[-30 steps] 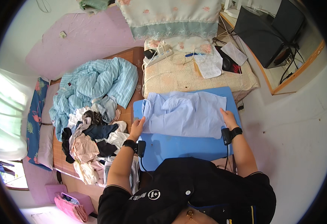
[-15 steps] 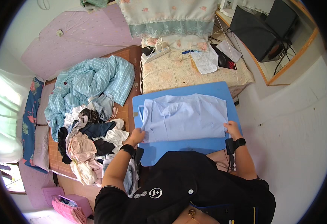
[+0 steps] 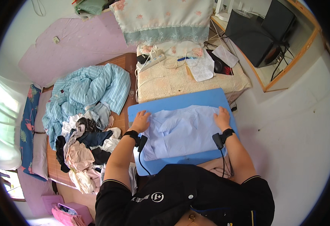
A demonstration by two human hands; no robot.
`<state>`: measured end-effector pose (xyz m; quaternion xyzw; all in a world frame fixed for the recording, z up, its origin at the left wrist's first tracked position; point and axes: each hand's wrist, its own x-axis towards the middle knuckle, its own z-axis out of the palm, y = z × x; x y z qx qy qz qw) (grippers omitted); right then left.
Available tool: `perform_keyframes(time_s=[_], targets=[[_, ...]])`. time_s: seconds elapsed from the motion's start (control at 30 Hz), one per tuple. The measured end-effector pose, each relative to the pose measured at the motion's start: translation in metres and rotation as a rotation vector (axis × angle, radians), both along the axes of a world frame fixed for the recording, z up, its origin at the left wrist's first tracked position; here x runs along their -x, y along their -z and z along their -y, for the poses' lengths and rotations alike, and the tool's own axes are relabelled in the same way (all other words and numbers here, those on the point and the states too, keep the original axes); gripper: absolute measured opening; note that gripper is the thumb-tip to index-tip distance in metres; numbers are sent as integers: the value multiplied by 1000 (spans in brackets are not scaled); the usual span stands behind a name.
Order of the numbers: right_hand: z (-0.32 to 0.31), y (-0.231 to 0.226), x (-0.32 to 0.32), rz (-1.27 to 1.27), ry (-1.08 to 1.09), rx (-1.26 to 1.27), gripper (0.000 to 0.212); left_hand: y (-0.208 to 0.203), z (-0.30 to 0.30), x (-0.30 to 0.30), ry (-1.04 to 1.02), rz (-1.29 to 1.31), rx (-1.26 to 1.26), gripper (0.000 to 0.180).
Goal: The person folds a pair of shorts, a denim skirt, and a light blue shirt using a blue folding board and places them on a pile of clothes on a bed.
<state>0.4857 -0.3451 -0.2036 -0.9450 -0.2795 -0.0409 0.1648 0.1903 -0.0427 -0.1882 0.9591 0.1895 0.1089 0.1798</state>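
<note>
A light blue garment point(image 3: 183, 132), which looks like a shirt, lies spread in a rough rectangle with soft wrinkles on a blue board point(image 3: 195, 98). My left hand point(image 3: 140, 121) rests at its far left corner, fingers stretched forward and slightly apart. Across from it, my right hand point(image 3: 221, 119) lies at the far right corner with its fingers extended. Both palms face down, so the undersides of the fingers are hidden. Each wrist wears a black strap with a small dark device on it.
Left of the board, a bed holds a heap of mixed clothes point(image 3: 84, 150) and a striped blue quilt point(image 3: 93, 84). Beyond the board, a cloth-covered surface point(image 3: 165, 88) carries papers point(image 3: 202, 69), a power strip point(image 3: 151, 62) and cables. A pink box point(image 3: 78, 212) stands at the lower left.
My hands have left the garment's near corners and moved to its far corners, their fingers straightening. The garment lies somewhat closer to me on the board. The view has shifted slightly.
</note>
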Motion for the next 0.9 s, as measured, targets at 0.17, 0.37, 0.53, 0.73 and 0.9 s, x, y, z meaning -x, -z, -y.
perform_keyframes(time_s=[0.17, 0.37, 0.53, 0.73, 0.9], targets=[[3, 28, -49, -118, 272, 54, 46, 3, -21, -9, -126, -343, 223, 25], [27, 36, -70, -725, 50, -470, 21, -13, -34, 14, -121, 15, 420, 22], [41, 41, -87, -598, 185, -740, 19, -7, -39, 29, -370, 164, 525, 18], [30, 51, -88, -600, 188, -679, 23, 31, -45, 29, -535, 308, 629, 18], [24, 5, -87, -858, 45, -734, 20, 19, -58, 42, -467, 276, 1002, 14]])
